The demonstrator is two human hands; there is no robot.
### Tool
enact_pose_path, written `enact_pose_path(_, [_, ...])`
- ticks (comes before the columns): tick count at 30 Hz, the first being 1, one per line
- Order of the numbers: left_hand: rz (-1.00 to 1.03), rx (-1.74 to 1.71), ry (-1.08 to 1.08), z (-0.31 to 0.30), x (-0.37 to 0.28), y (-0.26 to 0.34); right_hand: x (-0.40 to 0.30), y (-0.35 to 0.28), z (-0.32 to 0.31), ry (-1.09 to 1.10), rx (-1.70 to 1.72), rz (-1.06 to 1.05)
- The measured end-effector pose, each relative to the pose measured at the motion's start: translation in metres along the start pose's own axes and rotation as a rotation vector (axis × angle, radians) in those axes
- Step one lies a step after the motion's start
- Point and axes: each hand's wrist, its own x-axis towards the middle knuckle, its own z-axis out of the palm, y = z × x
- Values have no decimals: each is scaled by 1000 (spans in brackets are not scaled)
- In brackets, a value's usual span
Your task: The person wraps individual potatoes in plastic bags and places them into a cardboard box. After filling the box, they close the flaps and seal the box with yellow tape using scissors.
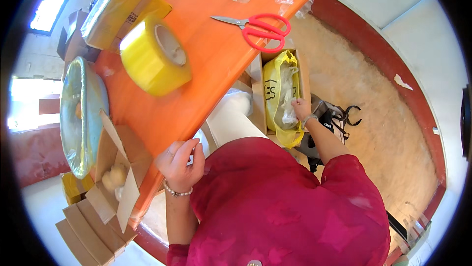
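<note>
My right hand point(302, 109) grips a clear plastic bag point(289, 100) inside a yellow plastic bag point(272, 93), which lines a cardboard box point(304, 70) beside the table. Near the edge of the orange table point(199, 59), my left hand point(181, 163) is loosely curled; whether anything is between its fingers cannot be told. Red-handled scissors point(254, 26) lie at the table's far corner, blades apart. A large roll of yellowish packing tape point(151, 59) stands on the table to the left of them.
An open cardboard box point(136, 140) holding round, pale brown items stands at the near left, beside a plastic-lined basin point(84, 118). Taped parcels point(121, 11) sit at the back left. Flattened cartons point(92, 233) are stacked below. Bags with dark straps point(332, 118) lie on the floor at the right.
</note>
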Motion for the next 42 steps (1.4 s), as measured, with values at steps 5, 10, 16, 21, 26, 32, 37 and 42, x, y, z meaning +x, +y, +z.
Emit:
enact_pose_path(5, [102,-44,32,7,-6,1,-40,-74,-12,-52,297,-135])
enact_pose_path(10, [-530,-473,-248,46,-31,46,-109,-152,2,-236,494,-385])
enact_pose_path(16, [-934,-1141,-359,84,-68,35,-182,-192,37,-534,510,-433])
enact_pose_path(21, [-1212,-1540,168,48,-70,24,-192,-195,32,-644,512,-351])
enact_pose_path(26, [-1141,-1719,414,44,-107,9,-198,-189,26,-665,348,-388])
enact_pose_path(32, [-1142,-1629,805,18,-126,-11,-194,-191,14,-518,310,-301])
enact_pose_path(37, [-1050,-1527,627,3,-138,-7,-198,-202,14,-488,262,-455])
enact_pose_path(42, [-962,-1547,446,10,-145,9,-249,-242,57,-843,44,-669])
